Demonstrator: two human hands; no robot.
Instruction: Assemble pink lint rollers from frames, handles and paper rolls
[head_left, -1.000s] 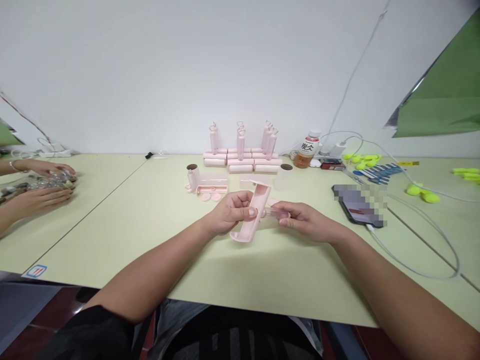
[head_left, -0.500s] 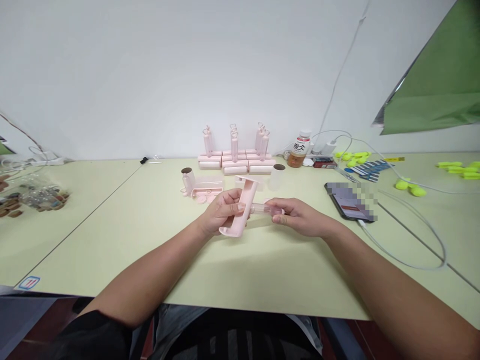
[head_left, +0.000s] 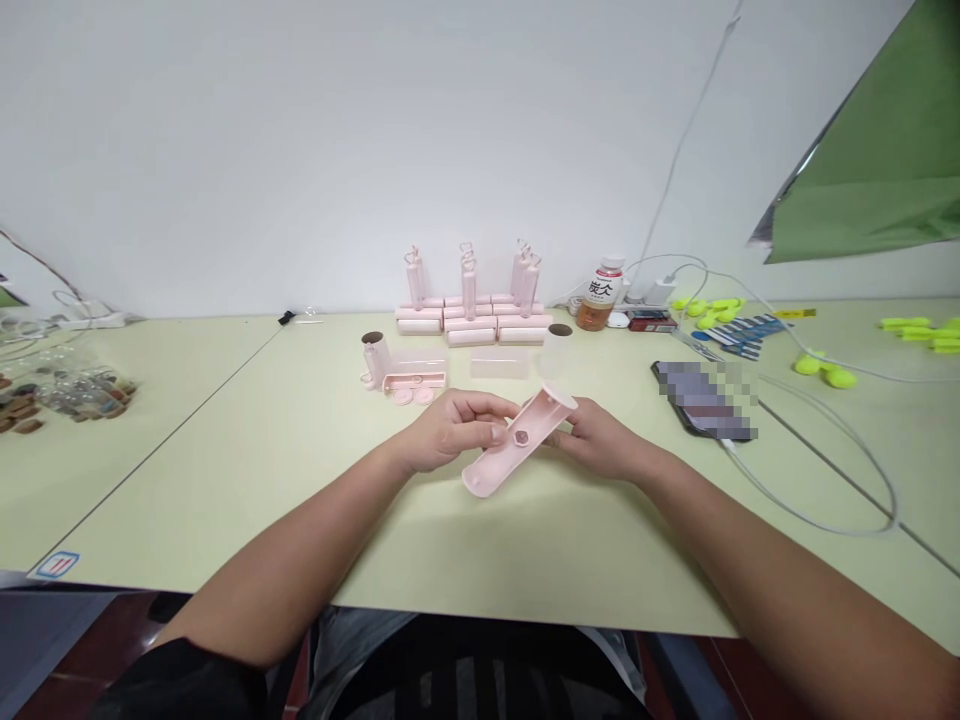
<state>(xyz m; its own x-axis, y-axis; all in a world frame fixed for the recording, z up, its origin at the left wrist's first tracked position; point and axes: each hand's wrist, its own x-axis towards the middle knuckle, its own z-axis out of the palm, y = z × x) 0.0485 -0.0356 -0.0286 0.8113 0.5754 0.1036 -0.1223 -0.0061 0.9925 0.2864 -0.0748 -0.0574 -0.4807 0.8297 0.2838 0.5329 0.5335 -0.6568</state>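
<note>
A pink lint roller housing (head_left: 506,462) is tilted above the table, its hollow side and a small hexagonal hole facing me. My left hand (head_left: 457,430) grips its left edge, thumb on the inner side. Behind it is my right hand (head_left: 604,440), its fingers curled where the clear pink handle was visible before; the housing now covers that handle. Farther back lie another pink housing (head_left: 415,382), two pink round caps (head_left: 413,397) and a clear cover (head_left: 499,362). A white sticky paper roll (head_left: 557,355) stands to their right, and a second roll (head_left: 377,362) to the left.
Finished-looking pink lint rollers (head_left: 471,325) with upright handles stand by the wall. Right of them are a drink bottle (head_left: 600,293), a phone (head_left: 701,402) on a white cable (head_left: 889,500), and yellow-green pieces (head_left: 825,370). A plastic bag of small brown parts (head_left: 82,385) lies far left.
The housing has turned from nearly upright to slanting, its hollow side now towards me. My right hand has come closer behind it, and the handle has gone out of sight.
</note>
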